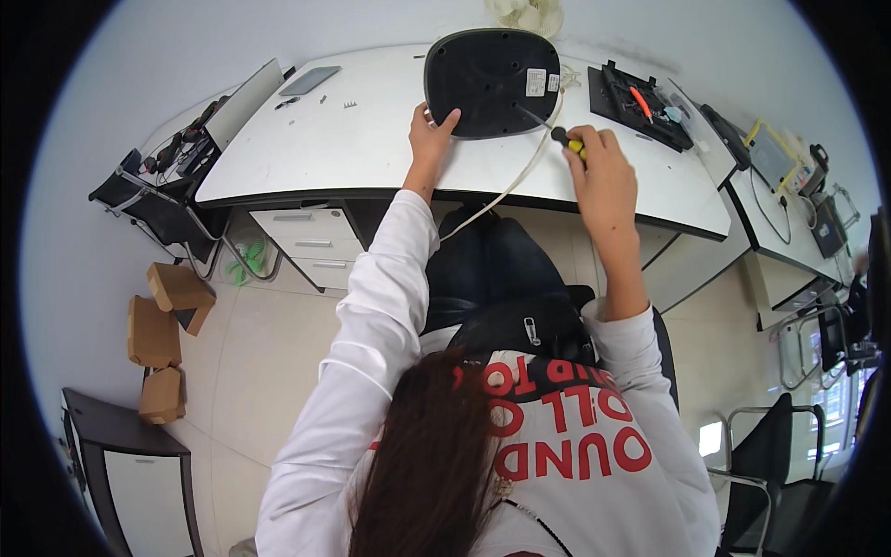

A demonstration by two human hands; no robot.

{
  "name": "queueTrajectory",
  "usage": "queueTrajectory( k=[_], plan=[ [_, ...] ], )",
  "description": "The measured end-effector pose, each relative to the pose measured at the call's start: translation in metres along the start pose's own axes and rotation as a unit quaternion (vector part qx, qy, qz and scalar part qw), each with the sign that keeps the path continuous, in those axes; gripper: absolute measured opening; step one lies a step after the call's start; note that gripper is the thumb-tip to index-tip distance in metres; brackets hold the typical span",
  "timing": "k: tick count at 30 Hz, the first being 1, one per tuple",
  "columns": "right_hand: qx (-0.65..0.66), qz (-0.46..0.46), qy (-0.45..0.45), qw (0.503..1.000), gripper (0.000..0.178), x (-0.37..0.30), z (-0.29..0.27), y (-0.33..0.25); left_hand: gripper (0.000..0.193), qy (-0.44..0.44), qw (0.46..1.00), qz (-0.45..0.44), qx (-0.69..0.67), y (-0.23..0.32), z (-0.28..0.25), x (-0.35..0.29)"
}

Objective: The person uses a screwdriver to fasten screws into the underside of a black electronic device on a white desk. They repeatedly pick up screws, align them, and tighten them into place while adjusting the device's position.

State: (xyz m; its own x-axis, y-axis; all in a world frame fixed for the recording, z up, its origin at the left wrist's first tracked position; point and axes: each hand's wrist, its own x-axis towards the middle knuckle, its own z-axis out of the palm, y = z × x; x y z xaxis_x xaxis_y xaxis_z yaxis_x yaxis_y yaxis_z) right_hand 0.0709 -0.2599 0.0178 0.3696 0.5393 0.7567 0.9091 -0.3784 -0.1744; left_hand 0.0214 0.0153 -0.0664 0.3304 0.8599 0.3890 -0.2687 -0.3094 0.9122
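A black, rounded appliance base point(483, 79) stands tilted near the desk's far side, its face with screw holes and white labels turned toward me. My left hand point(431, 135) grips its lower left edge, thumb on the face and the other fingers partly hidden at the side. In my right hand point(605, 176) is a yellow-and-black screwdriver point(568, 141). Its thin shaft points up and left, the tip at or close to a hole low on the base; contact is hard to tell. A cream cord point(520, 179) runs past the base and over the desk's front edge.
Cream fan blades point(527, 15) show behind the base. At right lies an open black tool case point(640, 107) with orange-handled pliers point(640, 104). Several small screws point(349, 105) and a grey flat device point(310, 80) lie on the white desk point(306, 153) at left.
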Motion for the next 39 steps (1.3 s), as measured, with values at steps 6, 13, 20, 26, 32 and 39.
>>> queueTrajectory(
  k=[6, 13, 20, 26, 32, 39],
  plan=[
    [0.003, 0.022, -0.057, 0.998, 0.032, 0.01, -0.013, -0.004, 0.064, -0.005, 1.0, -0.009, 0.005, 0.005, -0.003, 0.0],
    [0.014, 0.001, -0.035, 0.999, 0.034, 0.015, -0.024, 0.004, 0.066, -0.01, 0.999, -0.027, 0.016, 0.005, -0.001, -0.002],
    [-0.127, 0.121, -0.111, 0.978, 0.032, 0.018, -0.022, -0.011, 0.066, -0.007, 1.0, -0.015, 0.013, 0.002, -0.002, -0.001],
    [0.004, -0.045, -0.005, 0.999, 0.034, 0.005, -0.024, -0.005, 0.064, -0.028, 0.999, -0.01, 0.021, -0.003, -0.003, 0.004],
    [-0.073, 0.041, -0.055, 0.995, 0.022, 0.011, -0.021, -0.009, 0.067, -0.011, 1.0, 0.001, -0.001, -0.008, -0.003, 0.003],
    [-0.002, -0.002, 0.034, 0.999, 0.038, 0.001, -0.016, -0.004, 0.061, -0.052, 0.998, -0.02, 0.0, 0.005, -0.003, -0.001]
  ],
)
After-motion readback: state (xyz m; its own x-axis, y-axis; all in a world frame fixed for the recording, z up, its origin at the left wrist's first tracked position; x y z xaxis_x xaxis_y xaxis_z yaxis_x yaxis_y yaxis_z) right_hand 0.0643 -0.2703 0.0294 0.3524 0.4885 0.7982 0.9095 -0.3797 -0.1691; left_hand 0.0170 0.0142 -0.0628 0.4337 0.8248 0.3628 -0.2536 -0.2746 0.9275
